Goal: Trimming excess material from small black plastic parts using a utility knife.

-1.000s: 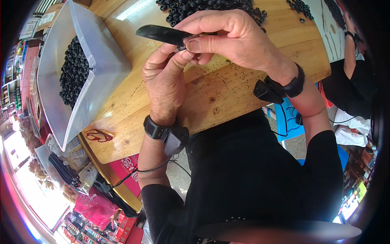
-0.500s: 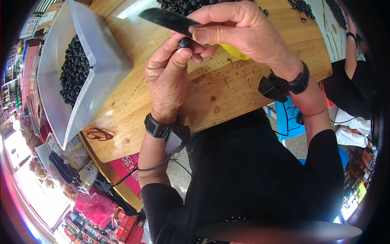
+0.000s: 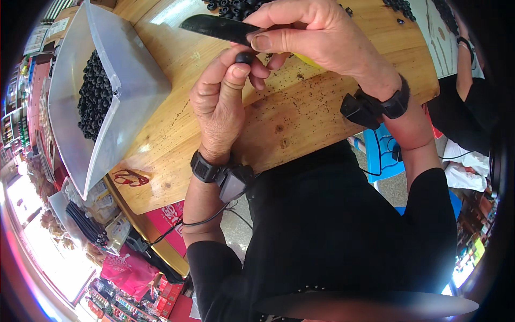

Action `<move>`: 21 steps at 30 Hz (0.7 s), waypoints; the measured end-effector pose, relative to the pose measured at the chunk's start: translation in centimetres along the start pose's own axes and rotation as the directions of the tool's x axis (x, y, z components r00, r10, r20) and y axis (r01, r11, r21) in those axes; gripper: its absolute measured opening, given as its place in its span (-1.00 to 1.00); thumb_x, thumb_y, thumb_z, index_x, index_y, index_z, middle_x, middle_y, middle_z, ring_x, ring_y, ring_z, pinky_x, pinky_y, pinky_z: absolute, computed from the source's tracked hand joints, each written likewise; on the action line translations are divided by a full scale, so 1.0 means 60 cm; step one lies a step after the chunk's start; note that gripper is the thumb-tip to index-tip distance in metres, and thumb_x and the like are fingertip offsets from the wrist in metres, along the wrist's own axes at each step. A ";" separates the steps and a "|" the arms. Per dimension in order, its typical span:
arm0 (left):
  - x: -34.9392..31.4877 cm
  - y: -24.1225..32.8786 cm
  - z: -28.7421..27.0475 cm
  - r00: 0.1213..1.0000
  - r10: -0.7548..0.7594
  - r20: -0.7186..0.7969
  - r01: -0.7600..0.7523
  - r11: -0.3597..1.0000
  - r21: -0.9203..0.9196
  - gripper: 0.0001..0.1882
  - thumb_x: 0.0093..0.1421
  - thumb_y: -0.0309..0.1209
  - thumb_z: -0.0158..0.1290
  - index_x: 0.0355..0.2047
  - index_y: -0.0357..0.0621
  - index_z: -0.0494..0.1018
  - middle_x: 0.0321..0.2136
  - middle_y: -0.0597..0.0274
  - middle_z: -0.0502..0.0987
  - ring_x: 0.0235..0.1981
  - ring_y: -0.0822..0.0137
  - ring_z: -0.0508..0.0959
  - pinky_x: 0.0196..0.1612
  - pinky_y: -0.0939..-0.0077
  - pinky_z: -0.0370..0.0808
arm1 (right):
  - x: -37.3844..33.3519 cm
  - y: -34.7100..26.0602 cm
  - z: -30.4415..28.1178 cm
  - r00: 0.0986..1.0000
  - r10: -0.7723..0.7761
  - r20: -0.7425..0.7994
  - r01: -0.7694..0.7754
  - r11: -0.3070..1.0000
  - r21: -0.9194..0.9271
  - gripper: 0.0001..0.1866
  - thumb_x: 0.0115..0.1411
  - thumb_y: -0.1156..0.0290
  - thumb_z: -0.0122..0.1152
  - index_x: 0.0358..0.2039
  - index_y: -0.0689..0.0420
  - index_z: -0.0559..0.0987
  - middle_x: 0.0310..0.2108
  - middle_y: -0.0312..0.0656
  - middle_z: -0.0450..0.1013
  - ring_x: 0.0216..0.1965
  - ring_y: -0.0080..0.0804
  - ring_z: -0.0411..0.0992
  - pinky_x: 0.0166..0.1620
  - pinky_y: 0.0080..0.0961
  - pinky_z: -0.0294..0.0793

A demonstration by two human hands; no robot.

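Note:
My left hand (image 3: pixel 217 107) is closed, pinching a small round black bead-like piece (image 3: pixel 244 57) between thumb and fingers. Just above it, my right hand (image 3: pixel 327 45) grips a knife (image 3: pixel 214 28) with a dark blade and, partly hidden under the palm, a yellow handle (image 3: pixel 307 59). The blade points left, its thumb side pressed close to the grip. Whether the edge touches the black piece cannot be made out. Both hands are raised over the wooden table (image 3: pixel 214 177), and small dark crumbs lie scattered on the wood below them.
At the left a clear plastic bin (image 3: pixel 139 75) contains many black pieces (image 3: pixel 95 99). More of them (image 3: pixel 233 7) are heaped at the table's far side. A thin red looped item (image 3: pixel 130 178) lies near the left corner. Another person's arm (image 3: pixel 464 64) shows at the far right.
The knife has shifted slightly left and its blade tip has dropped a little. My left hand keeps its pinch on the black piece, almost in place.

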State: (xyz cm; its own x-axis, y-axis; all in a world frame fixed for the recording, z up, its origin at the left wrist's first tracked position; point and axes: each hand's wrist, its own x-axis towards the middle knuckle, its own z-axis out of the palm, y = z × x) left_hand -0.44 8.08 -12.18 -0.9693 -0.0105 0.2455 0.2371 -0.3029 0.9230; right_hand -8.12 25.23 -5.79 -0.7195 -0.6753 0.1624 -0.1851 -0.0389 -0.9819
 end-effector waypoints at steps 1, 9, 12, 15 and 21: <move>0.001 -0.001 0.000 1.000 0.018 0.002 -0.018 1.000 -0.024 -0.77 0.28 -0.46 -0.04 -0.10 -0.32 0.45 -0.43 0.21 0.53 -0.44 0.46 0.47 -0.31 0.62 0.45 | 0.001 -0.001 -0.001 1.000 0.007 -0.004 -0.007 1.000 -0.005 -0.84 0.17 0.58 0.17 -0.23 0.31 0.58 -0.44 -0.24 0.51 -0.45 -0.59 0.43 -0.39 -0.64 0.38; -0.001 -0.007 -0.005 0.998 0.056 -0.027 -0.054 0.996 0.065 -0.77 0.27 -0.49 -0.03 -0.10 -0.31 0.45 -0.43 0.21 0.52 -0.44 0.46 0.47 -0.33 0.63 0.45 | 0.006 0.012 0.008 0.917 -0.387 0.098 0.396 0.911 -0.113 -0.85 0.17 0.60 0.15 -0.24 0.30 0.59 -0.37 -0.21 0.51 -0.41 -0.56 0.44 -0.38 -0.63 0.39; -0.004 -0.008 -0.010 0.999 0.036 -0.017 -0.035 0.995 0.094 -0.78 0.27 -0.49 -0.03 -0.10 -0.31 0.45 -0.44 0.21 0.51 -0.45 0.47 0.46 -0.34 0.63 0.45 | -0.002 0.009 0.013 0.998 -0.063 0.000 0.063 0.997 0.033 -0.86 0.16 0.60 0.15 -0.25 0.29 0.60 -0.40 -0.22 0.51 -0.42 -0.57 0.43 -0.39 -0.63 0.38; -0.002 -0.005 -0.011 0.999 0.031 0.013 -0.032 0.995 0.092 -0.78 0.27 -0.48 -0.03 -0.11 -0.31 0.45 -0.44 0.21 0.51 -0.45 0.47 0.46 -0.34 0.63 0.45 | 0.005 0.024 0.005 0.932 -0.363 0.020 0.354 0.895 -0.270 -0.86 0.15 0.59 0.16 -0.27 0.28 0.60 -0.44 -0.23 0.52 -0.45 -0.59 0.43 -0.40 -0.64 0.37; -0.001 0.000 -0.004 1.000 0.022 0.020 -0.022 0.999 0.032 -0.77 0.28 -0.44 -0.03 -0.12 -0.30 0.46 -0.45 0.20 0.52 -0.45 0.47 0.45 -0.33 0.62 0.44 | 0.003 0.014 -0.006 0.998 0.034 0.058 -0.043 0.985 0.165 -0.84 0.15 0.57 0.18 -0.24 0.26 0.60 -0.46 -0.26 0.53 -0.46 -0.61 0.42 -0.39 -0.66 0.36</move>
State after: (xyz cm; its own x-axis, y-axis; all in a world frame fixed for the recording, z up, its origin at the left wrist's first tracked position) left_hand -0.36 7.83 -12.25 -0.9625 0.0016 0.2714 0.2607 -0.2718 0.9263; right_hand -8.60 25.34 -6.54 -0.6850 -0.7181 0.1231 -0.0408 -0.1309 -0.9906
